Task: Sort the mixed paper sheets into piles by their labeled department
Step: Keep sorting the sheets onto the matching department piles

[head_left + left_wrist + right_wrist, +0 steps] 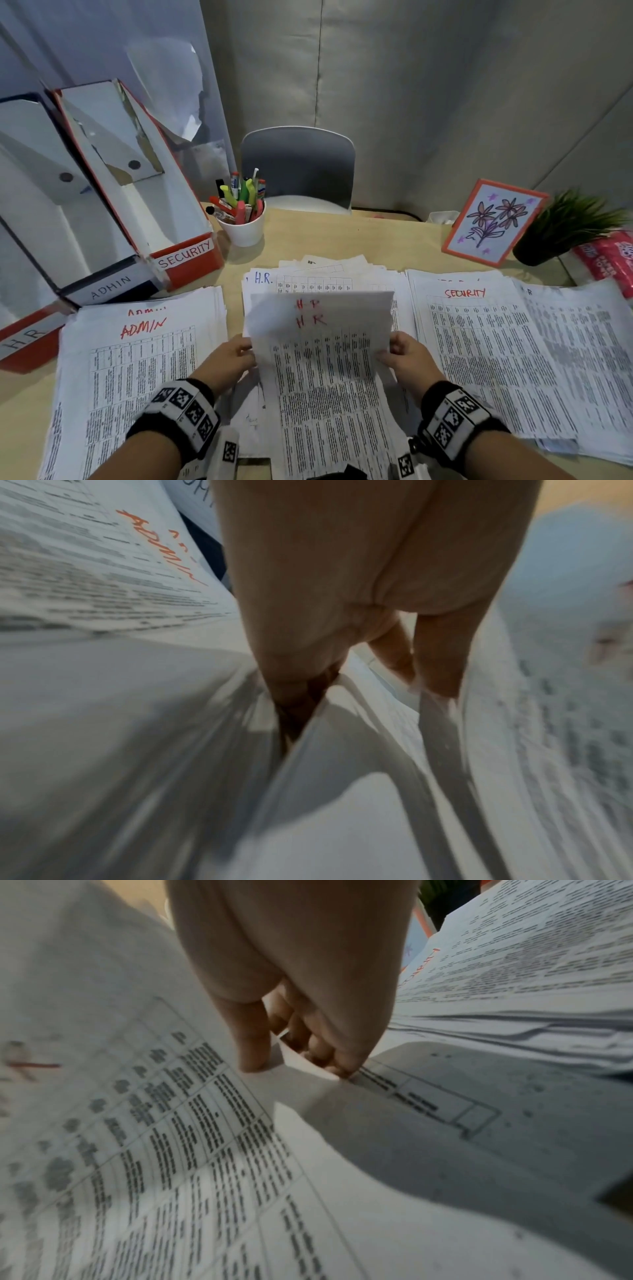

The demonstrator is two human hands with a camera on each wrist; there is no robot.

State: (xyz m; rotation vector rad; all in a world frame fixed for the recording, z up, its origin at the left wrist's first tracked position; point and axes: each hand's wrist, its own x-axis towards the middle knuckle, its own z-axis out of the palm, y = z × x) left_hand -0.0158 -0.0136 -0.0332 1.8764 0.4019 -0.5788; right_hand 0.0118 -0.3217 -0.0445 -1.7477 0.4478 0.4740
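I am pinching a white printed sheet marked H.R. in red (320, 329) with my left hand (227, 359) at its nine o'clock edge. My right hand (409, 358) is pinching its three o'clock edge.

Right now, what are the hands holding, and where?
An H.R. sheet: left hand pinches its left edge, right hand its right edge.

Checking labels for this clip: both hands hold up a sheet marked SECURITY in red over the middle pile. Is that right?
Not quite. The sheet held by the left hand and right hand is marked H.R. in red, not SECURITY; the head view shows it. It is indeed over the middle pile, itself labelled H.R.
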